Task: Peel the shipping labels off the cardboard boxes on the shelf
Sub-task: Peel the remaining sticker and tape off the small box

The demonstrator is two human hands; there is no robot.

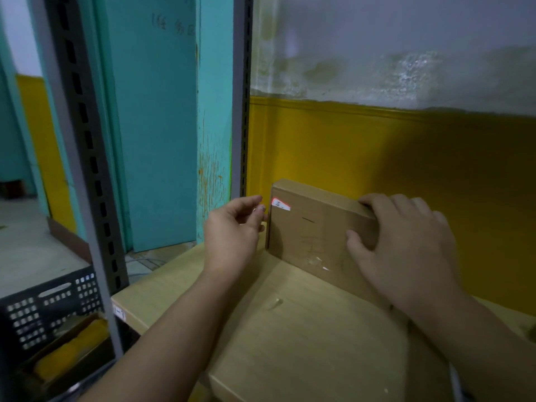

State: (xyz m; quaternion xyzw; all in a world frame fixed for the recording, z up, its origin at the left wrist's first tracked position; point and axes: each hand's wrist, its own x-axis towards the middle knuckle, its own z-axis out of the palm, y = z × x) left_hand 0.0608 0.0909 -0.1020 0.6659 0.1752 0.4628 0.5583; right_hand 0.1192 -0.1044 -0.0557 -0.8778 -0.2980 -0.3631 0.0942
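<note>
- Setting: metal shelf upright [87, 158] at left, yellow-and-white wall [406, 146] behind, pale shelf board [162, 285] below, black crate [49, 309] lower left.
- Task item: small cardboard box [313, 227] standing on edge atop a larger flat box [304, 343], close to the wall.
- Label remnant [280, 204]: white with red edging, stuck at upper left corner of the box face. Shiny tape residue lower on the same face.
- Right hand [406, 248]: clamped on the box's right end, fingers over the top edge, thumb on the face.
- Left hand [232, 230]: just left of the box, thumb and forefinger pinched together near the remnant; whether a scrap is held cannot be told.
- Risk: remnant tearing into fragments if pulled fast or at a steep angle.
- Risk: box tipping off its edge if right-hand clamping slackens during the pull.
- Risk: cardboard surface lifting with the adhesive.
</note>
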